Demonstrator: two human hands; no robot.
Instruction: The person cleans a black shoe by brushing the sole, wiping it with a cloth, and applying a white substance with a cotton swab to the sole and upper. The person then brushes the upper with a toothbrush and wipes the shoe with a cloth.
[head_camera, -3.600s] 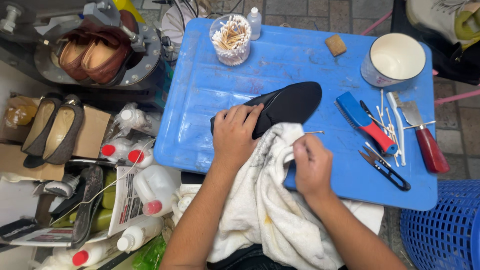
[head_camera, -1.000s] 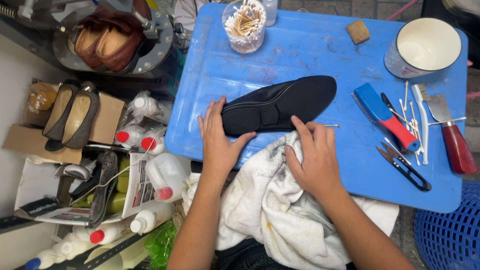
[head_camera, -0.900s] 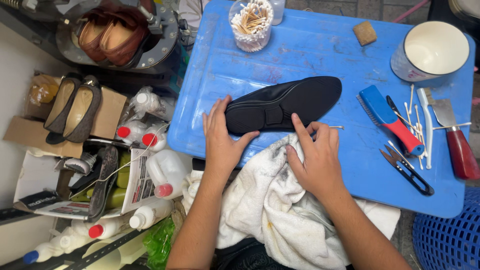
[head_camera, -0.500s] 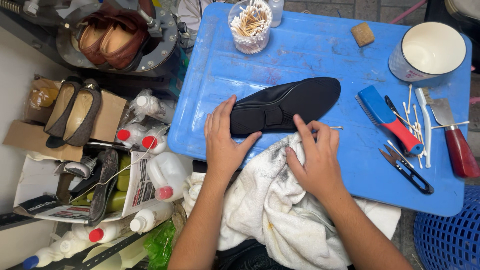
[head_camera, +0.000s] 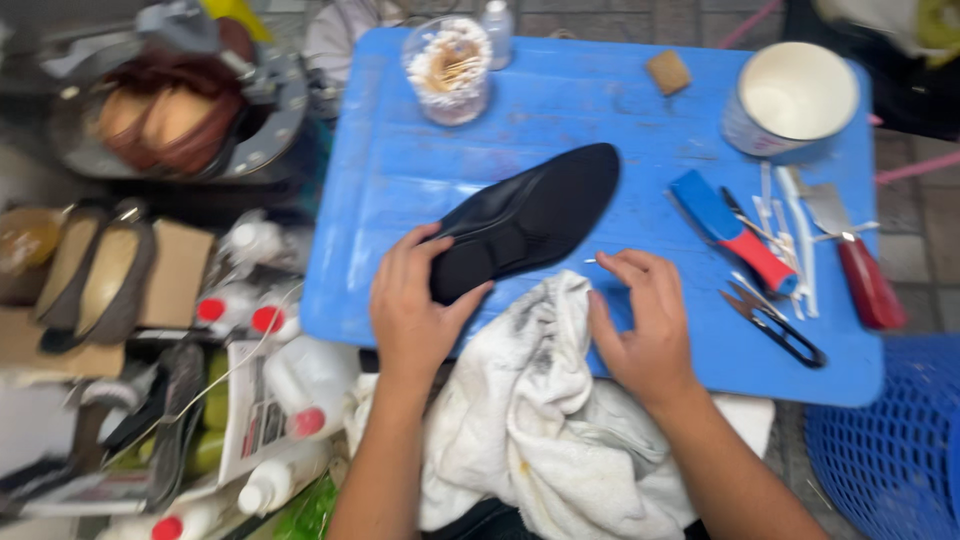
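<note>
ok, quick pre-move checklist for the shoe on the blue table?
1. Left hand grips the black shoe at its near end: ok.
2. Right hand free, resting by the white rag: ok.
3. Shoe fully on the blue table: ok.
4. Snips and blue-red tool apart from the shoe: ok.
5. Small pin-like object beside the right fingertips: cannot tell what it is.

The left hand (head_camera: 412, 312) covers the heel end of the black shoe (head_camera: 530, 220), the blue basket (head_camera: 880, 440) is cut off at the lower right corner, and the bottles (head_camera: 290, 385) and shoes (head_camera: 100, 275) on the left are blurred.
</note>
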